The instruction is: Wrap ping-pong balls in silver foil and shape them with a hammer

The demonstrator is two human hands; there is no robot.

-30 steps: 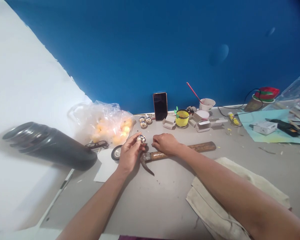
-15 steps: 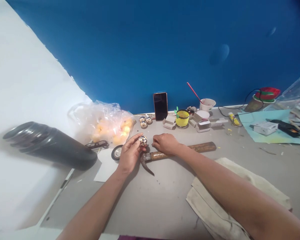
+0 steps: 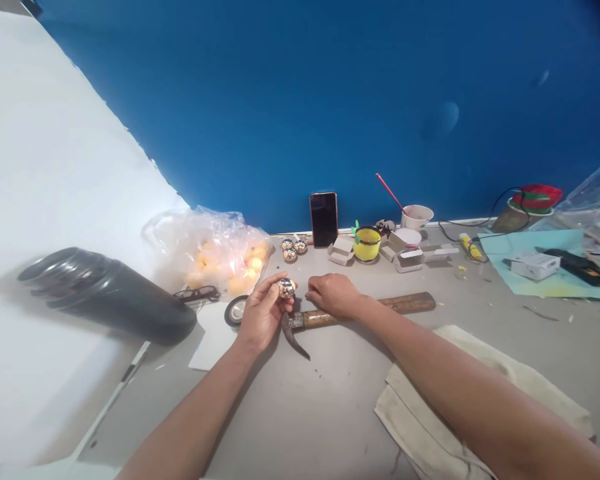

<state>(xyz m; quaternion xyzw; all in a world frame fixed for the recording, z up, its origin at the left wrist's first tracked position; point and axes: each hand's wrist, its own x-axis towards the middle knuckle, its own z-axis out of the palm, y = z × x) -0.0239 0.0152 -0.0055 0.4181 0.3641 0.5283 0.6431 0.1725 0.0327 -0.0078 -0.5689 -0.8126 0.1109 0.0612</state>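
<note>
My left hand (image 3: 263, 313) is closed around a small ball covered in shiny mirror-like pieces (image 3: 287, 288), held up between thumb and fingers. Just to its right, my right hand (image 3: 334, 293) has its fingers curled in; whatever they may hold is hidden. Under and behind the right wrist lies a claw hammer (image 3: 405, 304) with a wooden handle, its metal claw beneath the left hand's fingertips. Several similar shiny balls (image 3: 290, 255) sit near the wall. Beside the left hand is a roll of dark tape (image 3: 234, 311) on white paper (image 3: 207, 343).
A dark cylinder (image 3: 125, 297) and a plastic bag of orange-yellow balls (image 3: 215, 257) stand left. A phone (image 3: 324, 220) leans on the wall. Farther right are small open boxes (image 3: 341, 250), a yellow pot (image 3: 367, 247), a paper cup (image 3: 417, 217) and a folded cloth (image 3: 410, 413).
The camera view has shifted slightly, so the scene sits a little lower. The ball has turned a little in my left hand; my right hand keeps nearly the same pose.
</note>
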